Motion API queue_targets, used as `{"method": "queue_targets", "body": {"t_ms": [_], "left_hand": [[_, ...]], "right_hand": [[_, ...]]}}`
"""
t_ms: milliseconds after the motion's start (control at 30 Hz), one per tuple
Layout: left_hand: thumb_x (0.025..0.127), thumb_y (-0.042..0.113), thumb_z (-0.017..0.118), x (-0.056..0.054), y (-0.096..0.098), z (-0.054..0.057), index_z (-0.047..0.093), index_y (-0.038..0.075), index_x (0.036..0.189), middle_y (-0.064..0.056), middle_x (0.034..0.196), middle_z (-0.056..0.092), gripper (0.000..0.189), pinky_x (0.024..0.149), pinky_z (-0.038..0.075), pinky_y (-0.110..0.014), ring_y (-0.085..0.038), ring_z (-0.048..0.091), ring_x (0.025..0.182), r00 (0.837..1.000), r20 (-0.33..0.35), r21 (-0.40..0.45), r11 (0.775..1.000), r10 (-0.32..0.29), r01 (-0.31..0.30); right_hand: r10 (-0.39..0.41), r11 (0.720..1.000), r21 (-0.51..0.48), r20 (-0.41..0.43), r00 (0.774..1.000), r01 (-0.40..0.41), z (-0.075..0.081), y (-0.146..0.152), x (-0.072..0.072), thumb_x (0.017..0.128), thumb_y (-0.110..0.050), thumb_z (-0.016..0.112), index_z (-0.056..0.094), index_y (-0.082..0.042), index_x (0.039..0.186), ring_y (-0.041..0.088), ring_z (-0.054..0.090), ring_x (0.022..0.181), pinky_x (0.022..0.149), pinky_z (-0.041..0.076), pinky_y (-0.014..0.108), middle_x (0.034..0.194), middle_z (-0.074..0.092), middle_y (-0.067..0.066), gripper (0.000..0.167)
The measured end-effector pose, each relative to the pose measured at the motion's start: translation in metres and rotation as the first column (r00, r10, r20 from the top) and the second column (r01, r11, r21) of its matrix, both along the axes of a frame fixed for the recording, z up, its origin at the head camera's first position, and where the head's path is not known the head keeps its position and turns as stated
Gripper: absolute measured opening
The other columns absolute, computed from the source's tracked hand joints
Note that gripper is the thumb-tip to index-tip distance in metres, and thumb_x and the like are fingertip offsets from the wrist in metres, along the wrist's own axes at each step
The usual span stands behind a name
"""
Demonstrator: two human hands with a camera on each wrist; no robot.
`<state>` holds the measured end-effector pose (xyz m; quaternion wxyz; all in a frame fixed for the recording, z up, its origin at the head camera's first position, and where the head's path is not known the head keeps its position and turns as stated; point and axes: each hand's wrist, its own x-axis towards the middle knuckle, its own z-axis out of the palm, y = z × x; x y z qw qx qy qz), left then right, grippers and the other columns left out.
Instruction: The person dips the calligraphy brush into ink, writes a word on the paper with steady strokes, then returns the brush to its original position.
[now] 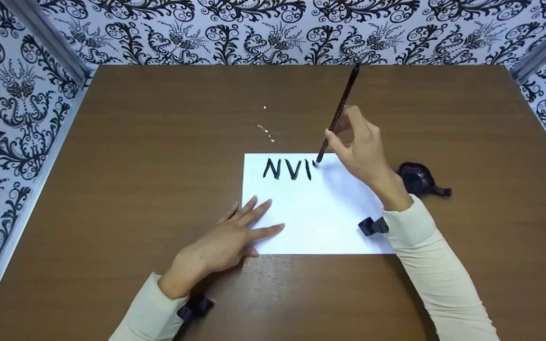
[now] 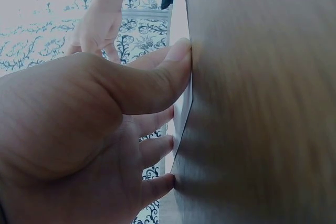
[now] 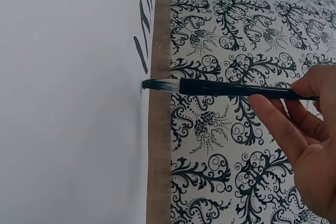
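Note:
A dark-handled paintbrush (image 1: 341,110) is pinched in my right hand (image 1: 363,147), its black-tipped bristles (image 3: 157,84) down at the sheet's upper part. On the white paper (image 1: 315,213) stand bold black strokes (image 1: 294,169) that look like "NVI" from here, with the brush tip just right of the last one. My left hand (image 1: 225,241) rests with spread fingers on the paper's lower left corner. In the left wrist view its thumb (image 2: 157,80) lies along the paper's edge by the wooden tabletop.
A small dark dish with a short handle (image 1: 417,179) stands right of the paper, beside my right wrist. Several tiny pale specks (image 1: 266,130) lie on the brown table (image 1: 159,142) beyond the sheet. Patterned black-and-white walls (image 1: 273,38) border the table at the back and sides.

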<state>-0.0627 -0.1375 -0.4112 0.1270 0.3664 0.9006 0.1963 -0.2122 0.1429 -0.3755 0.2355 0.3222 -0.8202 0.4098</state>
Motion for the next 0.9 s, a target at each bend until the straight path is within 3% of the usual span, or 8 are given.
{"method": "queue_targets", "body": {"t_ms": [133,500,700,900], "left_hand": [[0.093,0.021,0.06,0.0,0.0,0.0,0.039,0.025,0.148,-0.013,0.159,0.009,0.059,0.11,0.01,-0.059,-0.036,0.004,0.144,1.0,-0.003,-0.004,1.0,0.001,-0.001],[0.093,0.02,0.06,0.0,0.0,0.0,0.038,0.026,0.148,-0.013,0.159,0.009,0.059,0.11,0.009,-0.059,-0.036,0.004,0.144,1.0,0.001,-0.007,1.0,0.0,0.0],[0.093,0.02,0.06,0.0,0.0,0.0,0.039,0.025,0.148,-0.013,0.159,0.01,0.059,0.11,0.01,-0.059,-0.037,0.005,0.143,1.0,-0.007,-0.01,1.0,-0.004,0.004],[0.092,0.02,0.062,-0.001,0.001,0.0,0.041,0.025,0.147,-0.014,0.158,0.012,0.06,0.11,0.012,-0.06,-0.037,0.007,0.143,1.0,-0.023,-0.008,1.0,-0.002,0.002]], "right_hand": [[0.013,0.999,0.031,0.004,1.0,-0.013,0.002,0.001,0.002,0.09,-0.006,0.063,0.049,-0.002,0.11,0.016,0.061,0.079,0.059,0.054,0.029,0.086,0.06,0.011,0.024],[0.032,0.995,0.094,0.04,0.999,-0.036,0.008,0.0,0.006,0.088,-0.006,0.064,0.05,-0.002,0.105,0.02,0.063,0.079,0.052,0.05,0.033,0.082,0.06,0.009,0.023],[0.046,0.991,0.123,0.087,0.995,-0.057,0.013,-0.001,0.011,0.088,-0.007,0.064,0.049,-0.004,0.105,0.019,0.063,0.08,0.053,0.05,0.028,0.082,0.06,0.007,0.023],[0.032,0.996,0.082,0.014,0.999,-0.033,0.02,0.001,0.011,0.087,-0.005,0.065,0.051,-0.002,0.104,0.018,0.062,0.078,0.052,0.051,0.024,0.081,0.061,0.008,0.022]]}}
